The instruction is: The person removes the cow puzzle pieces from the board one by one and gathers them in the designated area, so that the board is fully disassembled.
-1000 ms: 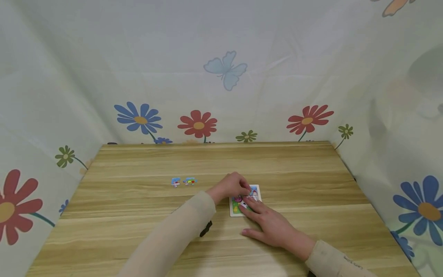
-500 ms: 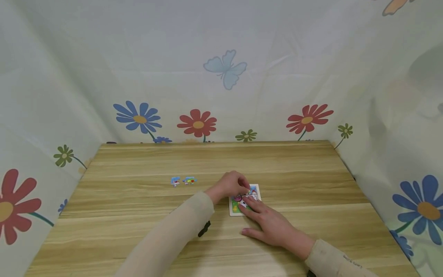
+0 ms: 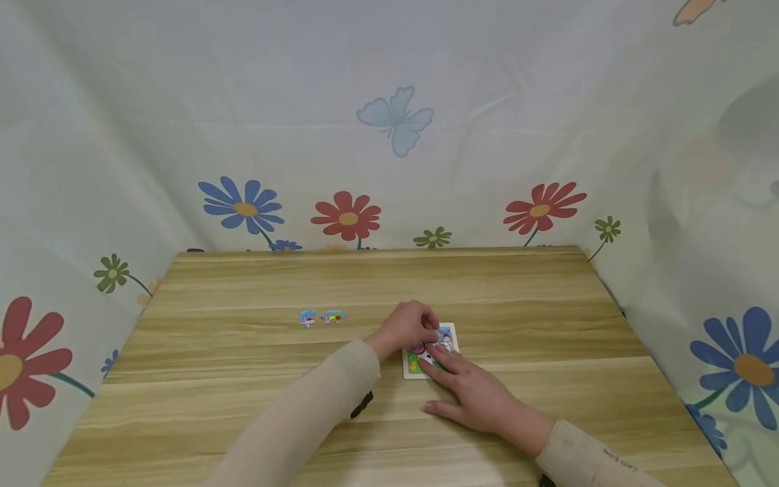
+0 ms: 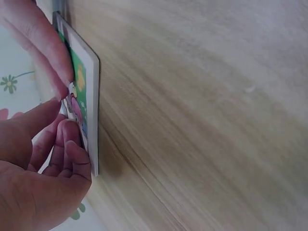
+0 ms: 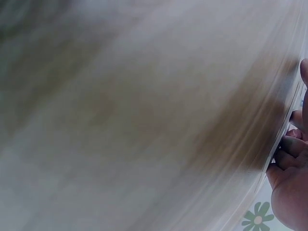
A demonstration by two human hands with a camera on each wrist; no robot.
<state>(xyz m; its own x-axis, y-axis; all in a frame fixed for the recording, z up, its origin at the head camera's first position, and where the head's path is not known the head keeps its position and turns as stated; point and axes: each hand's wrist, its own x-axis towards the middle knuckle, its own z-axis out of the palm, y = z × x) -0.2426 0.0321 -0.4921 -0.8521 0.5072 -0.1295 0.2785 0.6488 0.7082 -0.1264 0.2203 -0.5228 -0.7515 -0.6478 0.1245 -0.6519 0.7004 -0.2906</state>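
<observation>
A small picture puzzle in a white-rimmed board [image 3: 414, 377] lies on the table, with a green lower part and cartoon figures. My left hand [image 3: 409, 325] bends over its upper left, thumb and index pinching a small puzzle piece at the picture surface. In the left wrist view, the left hand [image 4: 45, 159] has its other fingers curled by the board's edge [image 4: 93, 130], and the piece is mostly hidden. My right hand [image 3: 477, 398] rests its straight fingers on the puzzle's right part, thumb on the table. Fingers [image 5: 288, 159] appear only at the right wrist view's edge.
Two loose puzzle pieces, one blue and white [image 3: 308, 318] and one blue, green and red [image 3: 334, 316], lie left of the board on the wooden table [image 3: 243, 379]. A flower-printed cloth [image 3: 292, 135] surrounds the table's back and sides.
The left fingertips shift very slightly at the puzzle. The right hand stays in place, and the loose pieces have not moved on the table.
</observation>
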